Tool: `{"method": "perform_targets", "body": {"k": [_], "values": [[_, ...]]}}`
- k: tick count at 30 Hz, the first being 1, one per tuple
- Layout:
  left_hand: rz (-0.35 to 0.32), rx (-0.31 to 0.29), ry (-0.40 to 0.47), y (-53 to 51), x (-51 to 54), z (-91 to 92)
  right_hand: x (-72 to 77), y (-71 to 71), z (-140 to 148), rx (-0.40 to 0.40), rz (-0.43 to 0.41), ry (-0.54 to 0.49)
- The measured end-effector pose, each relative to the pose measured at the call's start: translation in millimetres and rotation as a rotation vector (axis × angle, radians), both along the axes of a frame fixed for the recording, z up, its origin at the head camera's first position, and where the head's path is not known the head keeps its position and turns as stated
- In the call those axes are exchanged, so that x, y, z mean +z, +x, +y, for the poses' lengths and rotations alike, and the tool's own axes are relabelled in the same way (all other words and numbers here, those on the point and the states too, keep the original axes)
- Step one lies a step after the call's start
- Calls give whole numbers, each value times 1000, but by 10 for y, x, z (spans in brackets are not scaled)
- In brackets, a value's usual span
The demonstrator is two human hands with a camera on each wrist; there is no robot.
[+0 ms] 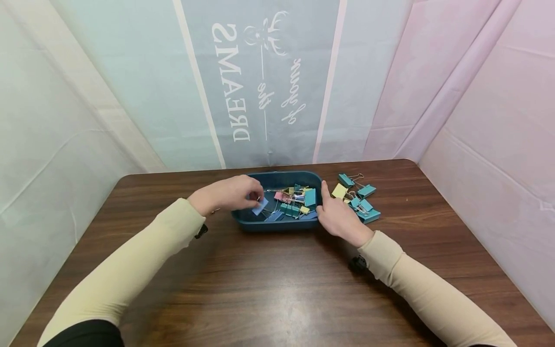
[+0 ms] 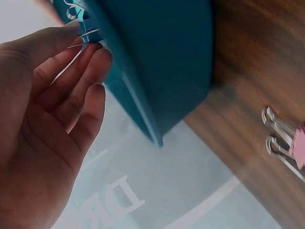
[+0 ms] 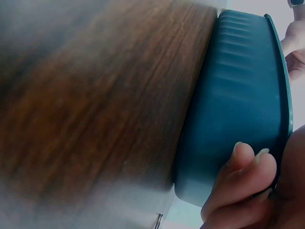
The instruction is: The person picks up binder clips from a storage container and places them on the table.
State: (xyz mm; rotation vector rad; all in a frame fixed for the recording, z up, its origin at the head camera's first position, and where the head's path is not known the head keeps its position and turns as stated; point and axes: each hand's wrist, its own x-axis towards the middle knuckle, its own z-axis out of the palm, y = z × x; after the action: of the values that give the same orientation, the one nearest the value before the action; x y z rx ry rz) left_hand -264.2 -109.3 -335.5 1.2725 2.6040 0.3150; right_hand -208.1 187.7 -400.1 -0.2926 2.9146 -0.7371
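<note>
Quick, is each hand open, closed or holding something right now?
Left hand: closed, pinching a blue clip.
Right hand: closed, gripping the tray at one end.

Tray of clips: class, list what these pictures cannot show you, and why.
Head view: whatever lies beneath the clips, covered by them.
Left wrist view: the rest of the pink clip, cut off by the right edge.
Right wrist view: the inside of the tray, hidden by its wall.

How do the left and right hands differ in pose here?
The left hand pinches a blue binder clip; the right hand grips the tray at its right end. The left hand is over the tray's left part; the right hand lies against its outer wall. Both extend from cream sleeves.
</note>
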Motion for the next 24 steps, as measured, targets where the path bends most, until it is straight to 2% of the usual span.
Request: {"method": "perform_targets", "body": {"k": [7,12,15,19,24], "values": [[31,50,66,4,178,-276,3,-2,11,4,-6,-4],[73,93,134,14,289,-583,15,-3,5,2,0,-4],[87,126,163,31,320,-783,15,-1,3,1,-1,-4],[72,201,154,56,288,-1028,12,-3,2,4,-3,-5],[30,274,121,68,149,-1287,9,3,2,5,-7,-7]]}}
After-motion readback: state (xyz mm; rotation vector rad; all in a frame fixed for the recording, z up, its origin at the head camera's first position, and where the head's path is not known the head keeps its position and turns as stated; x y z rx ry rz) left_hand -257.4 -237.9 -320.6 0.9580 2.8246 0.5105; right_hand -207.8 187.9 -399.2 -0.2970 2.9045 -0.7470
